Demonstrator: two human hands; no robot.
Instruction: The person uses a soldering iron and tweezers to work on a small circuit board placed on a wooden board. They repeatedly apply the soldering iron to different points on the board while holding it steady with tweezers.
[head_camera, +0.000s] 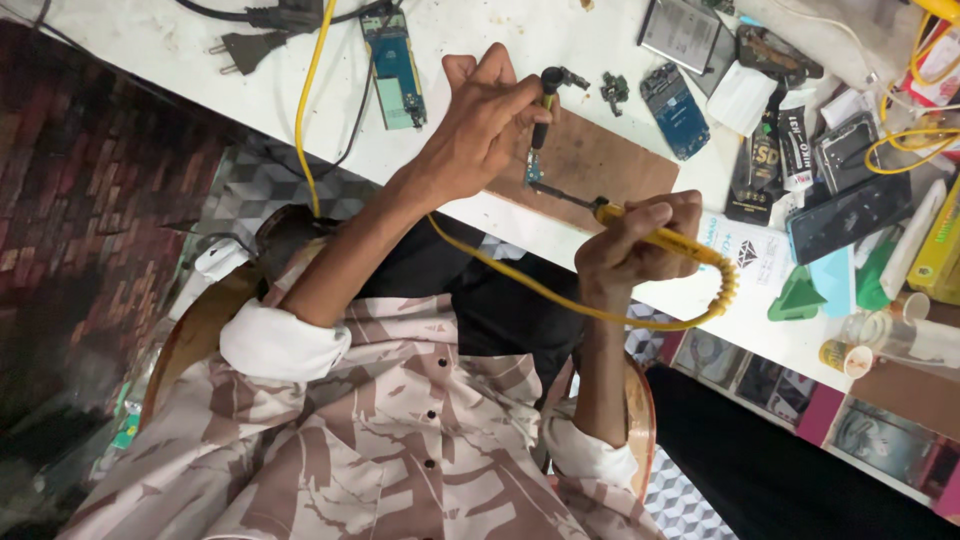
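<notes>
Fingers (505, 95) of the left hand (480, 125) are curled tight around a slim black tool (545, 105), held like a pen. It stands nearly upright, its lower end pressing on a small circuit piece (533, 168). That piece lies at the left edge of a brown wooden board (610, 160) on a white table (480, 35).

The right hand (635, 245), nearer and to the right, is closed around the yellow handle of a soldering iron (665, 238), thumb and fingers wrapped fully round it. The iron's long axis runs left to right, tilted slightly. Its dark metal tip points left and a little away, ending just beside the small circuit piece. Whether it touches cannot be told. A yellow cord (520, 290) loops from the handle's right end back under both arms.

To do this well, the black tool should probably pin the piece firmly while the iron's tip meets it lightly. The wrists look unsupported, so resting them on the table edge would likely help.

Farther off lie two bare phone boards (395, 65) (675, 110) and a black plug (245, 48).
</notes>
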